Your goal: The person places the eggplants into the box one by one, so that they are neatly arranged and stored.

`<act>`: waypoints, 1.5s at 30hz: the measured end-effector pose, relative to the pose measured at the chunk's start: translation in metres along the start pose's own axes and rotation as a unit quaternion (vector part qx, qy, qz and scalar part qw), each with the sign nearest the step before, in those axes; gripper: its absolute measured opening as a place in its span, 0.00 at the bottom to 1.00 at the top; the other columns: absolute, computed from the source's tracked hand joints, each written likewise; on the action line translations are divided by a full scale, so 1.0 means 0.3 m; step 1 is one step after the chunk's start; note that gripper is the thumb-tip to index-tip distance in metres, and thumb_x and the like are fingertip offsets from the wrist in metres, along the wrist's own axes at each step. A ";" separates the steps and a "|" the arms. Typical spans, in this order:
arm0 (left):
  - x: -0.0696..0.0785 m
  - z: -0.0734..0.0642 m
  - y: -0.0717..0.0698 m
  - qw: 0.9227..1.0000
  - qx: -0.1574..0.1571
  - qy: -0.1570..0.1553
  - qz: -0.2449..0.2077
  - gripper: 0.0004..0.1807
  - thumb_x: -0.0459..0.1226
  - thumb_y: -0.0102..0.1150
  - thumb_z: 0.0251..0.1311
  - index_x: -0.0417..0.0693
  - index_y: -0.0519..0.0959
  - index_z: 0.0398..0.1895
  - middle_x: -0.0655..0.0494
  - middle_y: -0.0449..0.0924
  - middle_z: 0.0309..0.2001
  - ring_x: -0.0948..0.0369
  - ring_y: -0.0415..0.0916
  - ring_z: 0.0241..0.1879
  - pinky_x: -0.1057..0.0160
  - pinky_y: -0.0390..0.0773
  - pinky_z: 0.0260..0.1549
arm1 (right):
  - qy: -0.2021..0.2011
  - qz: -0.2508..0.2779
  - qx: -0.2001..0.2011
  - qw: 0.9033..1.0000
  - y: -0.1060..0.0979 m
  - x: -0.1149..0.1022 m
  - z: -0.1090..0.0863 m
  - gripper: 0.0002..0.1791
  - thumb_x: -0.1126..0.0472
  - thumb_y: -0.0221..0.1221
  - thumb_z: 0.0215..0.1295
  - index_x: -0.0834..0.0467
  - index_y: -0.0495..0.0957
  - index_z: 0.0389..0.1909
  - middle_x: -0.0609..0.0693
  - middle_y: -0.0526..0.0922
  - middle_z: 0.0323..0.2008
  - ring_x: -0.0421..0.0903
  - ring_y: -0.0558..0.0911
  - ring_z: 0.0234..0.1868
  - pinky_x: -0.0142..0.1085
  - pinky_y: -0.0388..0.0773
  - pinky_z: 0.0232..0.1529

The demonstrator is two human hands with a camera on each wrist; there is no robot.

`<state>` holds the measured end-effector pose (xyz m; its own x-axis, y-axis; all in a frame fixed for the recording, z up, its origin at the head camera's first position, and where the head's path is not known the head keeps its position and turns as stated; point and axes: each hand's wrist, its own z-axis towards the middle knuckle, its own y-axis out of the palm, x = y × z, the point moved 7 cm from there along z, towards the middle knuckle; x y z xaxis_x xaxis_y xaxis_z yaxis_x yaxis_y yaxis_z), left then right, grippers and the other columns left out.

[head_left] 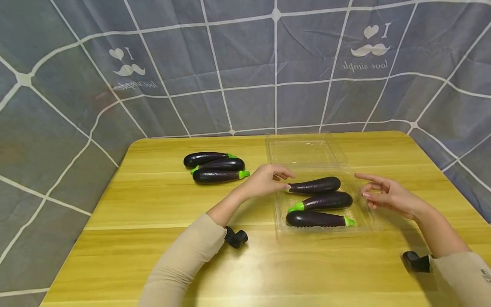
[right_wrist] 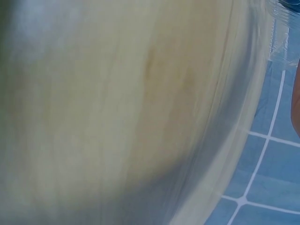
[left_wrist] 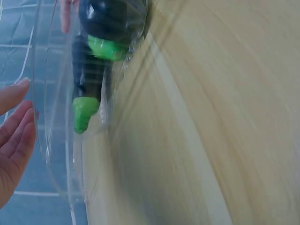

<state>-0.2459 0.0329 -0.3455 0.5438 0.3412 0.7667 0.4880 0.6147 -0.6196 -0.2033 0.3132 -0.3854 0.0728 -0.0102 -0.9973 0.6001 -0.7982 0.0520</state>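
I watched three toy-smooth eggplants lying side by side in a clear plastic box (head_left: 363,218): the back eggplant (head_left: 316,186), the middle eggplant (head_left: 327,200) and the front eggplant (head_left: 316,218). All were glossy, dark purple, plump at one end and narrowing to a bright green stem. The middle one's stem pointed left, the front one's right. The box was thin and shiny, its ribbed lid (head_left: 307,151) laid back flat behind it.

The left hand (head_left: 264,180) reached over the box's left edge, its thumb by the back eggplant's stem. From the left wrist I saw its fingers apart from the thumb, with nothing gripped between; whether the thumb touched the stem, I couldn't tell. The right hand (head_left: 391,197) hovered beside the right rim, forefinger extended, the other fingers loosely bent and holding nothing; my right wrist view caught only a sliver of skin.

To the left, three more eggplants (head_left: 216,166) lay bunched on the surface (head_left: 161,204), yellowish wood with long grain lines and rounded corners. Beige sleeves (head_left: 192,251) covered the forearms, with a black camera (head_left: 235,237) at the left cuff. Behind hung creased grey-blue cloth (head_left: 249,51), printed with white grid lines, hearts and moustaches.
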 end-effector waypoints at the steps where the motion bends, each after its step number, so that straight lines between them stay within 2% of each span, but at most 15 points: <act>1: -0.005 -0.004 -0.009 1.000 0.004 0.000 -0.005 0.17 0.31 0.62 0.56 0.39 0.79 0.50 0.50 0.79 0.49 0.56 0.76 0.48 0.71 0.74 0.46 | -0.001 0.001 0.000 1.000 0.001 -0.003 0.001 0.30 0.76 0.44 0.68 0.51 0.61 0.67 0.52 0.77 0.41 0.41 0.78 0.30 0.32 0.79 0.31; 11: -0.063 -0.078 -0.115 0.998 0.045 -0.020 -0.036 0.18 0.33 0.64 0.56 0.37 0.78 0.50 0.49 0.79 0.51 0.54 0.76 0.48 0.66 0.76 0.46 | -0.011 0.003 -0.019 1.000 0.008 -0.018 0.008 0.31 0.78 0.42 0.68 0.51 0.60 0.68 0.53 0.77 0.42 0.41 0.78 0.31 0.32 0.79 0.32; 14: -0.090 -0.118 -0.158 0.996 0.062 -0.033 -0.047 0.19 0.34 0.64 0.56 0.37 0.78 0.50 0.46 0.78 0.51 0.53 0.76 0.49 0.62 0.76 0.47 | -0.014 0.004 -0.019 1.000 0.011 -0.023 0.013 0.30 0.77 0.42 0.68 0.52 0.60 0.68 0.53 0.77 0.42 0.41 0.78 0.31 0.32 0.79 0.32; 21: -0.147 -0.240 -0.264 0.986 0.110 -0.089 -0.085 0.19 0.31 0.63 0.56 0.35 0.77 0.52 0.40 0.76 0.51 0.46 0.73 0.51 0.52 0.73 0.50 | -0.015 0.007 -0.019 1.000 0.012 -0.022 0.014 0.30 0.77 0.42 0.68 0.54 0.58 0.69 0.53 0.76 0.41 0.41 0.78 0.32 0.33 0.79 0.33; 27: -0.200 -0.317 -0.318 0.982 0.139 -0.103 -0.079 0.20 0.34 0.64 0.55 0.36 0.77 0.52 0.43 0.77 0.51 0.53 0.74 0.49 0.55 0.74 0.49 | -0.010 -0.006 -0.010 1.000 0.002 -0.014 0.005 0.30 0.77 0.43 0.68 0.58 0.54 0.70 0.50 0.76 0.38 0.40 0.77 0.30 0.32 0.78 0.31; 31: -0.226 -0.351 -0.338 0.981 0.148 -0.100 -0.070 0.20 0.34 0.64 0.55 0.35 0.77 0.51 0.42 0.76 0.51 0.50 0.74 0.50 0.53 0.74 0.48 | -0.013 0.000 -0.015 1.000 0.005 -0.016 0.005 0.30 0.77 0.42 0.68 0.57 0.55 0.70 0.50 0.77 0.38 0.40 0.77 0.30 0.32 0.78 0.31; 35: -0.243 -0.380 -0.364 0.981 0.159 -0.103 -0.051 0.20 0.34 0.65 0.55 0.35 0.77 0.50 0.42 0.77 0.50 0.50 0.73 0.50 0.55 0.75 0.47 | -0.016 0.014 -0.026 0.999 0.013 -0.021 0.007 0.30 0.78 0.42 0.68 0.54 0.59 0.68 0.51 0.77 0.38 0.40 0.77 0.31 0.32 0.78 0.32; 40: -0.273 -0.418 -0.397 0.977 0.170 -0.124 -0.036 0.20 0.34 0.66 0.54 0.36 0.77 0.51 0.44 0.77 0.51 0.51 0.73 0.51 0.56 0.75 0.48 | -0.016 0.014 -0.025 0.999 0.016 -0.021 0.008 0.30 0.77 0.42 0.68 0.55 0.57 0.69 0.51 0.77 0.38 0.40 0.77 0.31 0.32 0.78 0.32; 45: -0.300 -0.459 -0.430 0.971 0.183 -0.151 -0.035 0.21 0.35 0.65 0.54 0.38 0.77 0.51 0.45 0.76 0.53 0.51 0.71 0.52 0.51 0.73 0.51 | -0.010 0.000 -0.016 1.000 0.009 -0.013 0.007 0.30 0.77 0.43 0.68 0.60 0.53 0.70 0.50 0.76 0.38 0.40 0.77 0.30 0.31 0.78 0.31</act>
<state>-0.2638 -0.1752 -0.3578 0.2654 0.4482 0.8536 0.2122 0.8365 -0.5052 -0.2038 0.3097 -0.3813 0.0572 -0.0231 -0.9981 0.6246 -0.7791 0.0538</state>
